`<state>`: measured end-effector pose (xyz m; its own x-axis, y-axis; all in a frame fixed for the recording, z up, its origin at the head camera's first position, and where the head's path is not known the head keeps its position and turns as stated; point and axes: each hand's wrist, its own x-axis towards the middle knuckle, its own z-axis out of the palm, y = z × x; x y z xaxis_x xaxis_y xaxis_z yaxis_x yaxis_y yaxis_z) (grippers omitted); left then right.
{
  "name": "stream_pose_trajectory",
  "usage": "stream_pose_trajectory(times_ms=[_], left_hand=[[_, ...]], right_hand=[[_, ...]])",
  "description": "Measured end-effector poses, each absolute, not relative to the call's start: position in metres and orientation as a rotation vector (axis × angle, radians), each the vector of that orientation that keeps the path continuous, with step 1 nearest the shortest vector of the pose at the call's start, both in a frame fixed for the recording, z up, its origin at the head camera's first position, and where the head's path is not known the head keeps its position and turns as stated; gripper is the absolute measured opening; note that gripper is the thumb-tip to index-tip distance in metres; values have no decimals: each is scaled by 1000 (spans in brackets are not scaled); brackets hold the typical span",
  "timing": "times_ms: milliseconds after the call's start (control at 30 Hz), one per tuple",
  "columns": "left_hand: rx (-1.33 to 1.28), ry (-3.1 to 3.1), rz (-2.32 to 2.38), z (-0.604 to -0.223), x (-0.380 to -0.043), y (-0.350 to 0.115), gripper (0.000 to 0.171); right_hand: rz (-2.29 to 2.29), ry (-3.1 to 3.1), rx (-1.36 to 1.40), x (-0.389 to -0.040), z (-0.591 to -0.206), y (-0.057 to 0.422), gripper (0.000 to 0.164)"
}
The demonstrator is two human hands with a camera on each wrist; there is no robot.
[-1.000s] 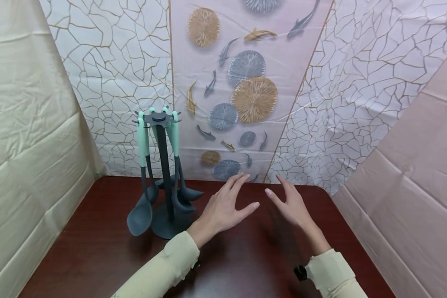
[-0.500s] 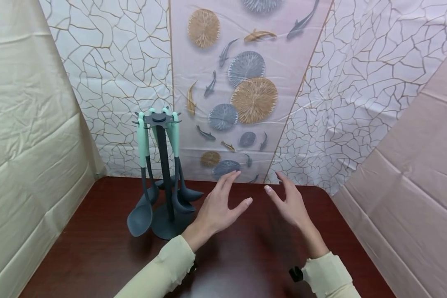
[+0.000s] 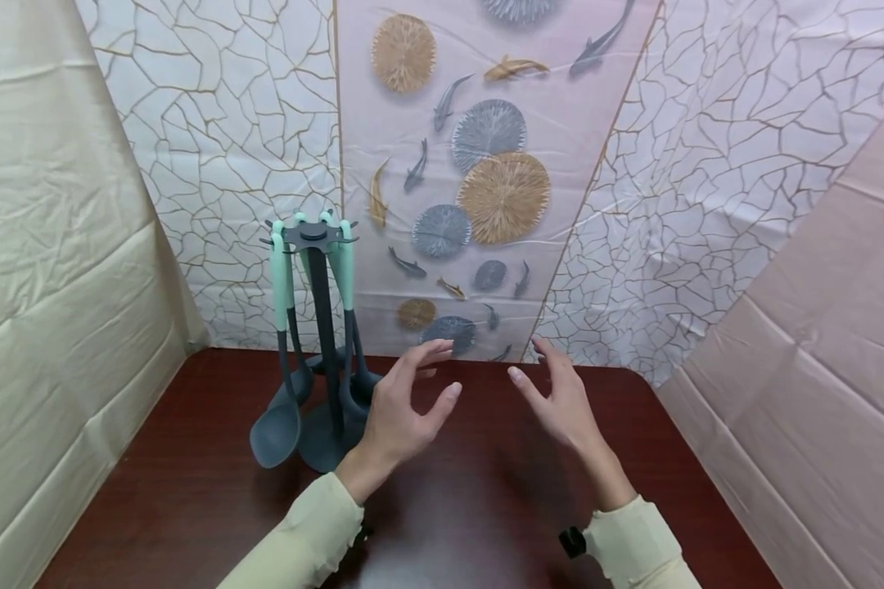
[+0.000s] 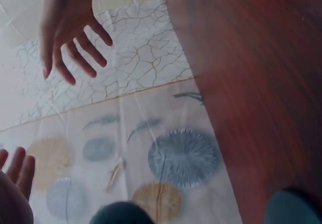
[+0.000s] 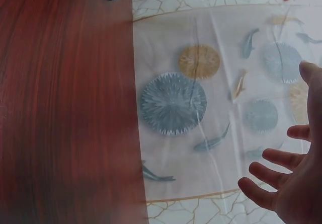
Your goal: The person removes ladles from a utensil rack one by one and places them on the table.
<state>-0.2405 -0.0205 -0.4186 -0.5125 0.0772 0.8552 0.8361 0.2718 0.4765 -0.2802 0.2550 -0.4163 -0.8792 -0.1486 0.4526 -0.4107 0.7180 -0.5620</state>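
A dark utensil stand (image 3: pixel 322 319) with a round base rises at the left of the table. Several kitchen utensils with mint-green handles hang from its hooked top, among them a spoon (image 3: pixel 276 433) at the front left. My left hand (image 3: pixel 398 417) hovers just right of the stand, fingers bent loosely and thumb apart, holding nothing. It hides part of the base and of a ladle (image 3: pixel 357 397). Further right my right hand (image 3: pixel 566 405) hangs over the table, also holding nothing. Its spread fingers show in the right wrist view, where the hand (image 5: pixel 297 183) is at the right edge.
The table (image 3: pixel 471 507) is dark red-brown wood. Behind it hangs a cloth (image 3: pixel 442 286) printed with fish and round shapes. Pale cloth walls stand at the left (image 3: pixel 59 286) and right (image 3: pixel 803 343).
My left hand has moved left, closer to the stand, and now covers part of a ladle and the base. My right hand has shifted slightly left. The stand and its utensils stay put.
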Motion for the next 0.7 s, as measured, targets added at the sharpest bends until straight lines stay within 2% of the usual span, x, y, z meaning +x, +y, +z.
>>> stream_pose_trajectory(times_ms=[700], left_hand=[[-710, -1524, -1169, -384, -230, -70, 55]], right_hand=[[1010, -2443, 597, -276, -398, 211, 70]])
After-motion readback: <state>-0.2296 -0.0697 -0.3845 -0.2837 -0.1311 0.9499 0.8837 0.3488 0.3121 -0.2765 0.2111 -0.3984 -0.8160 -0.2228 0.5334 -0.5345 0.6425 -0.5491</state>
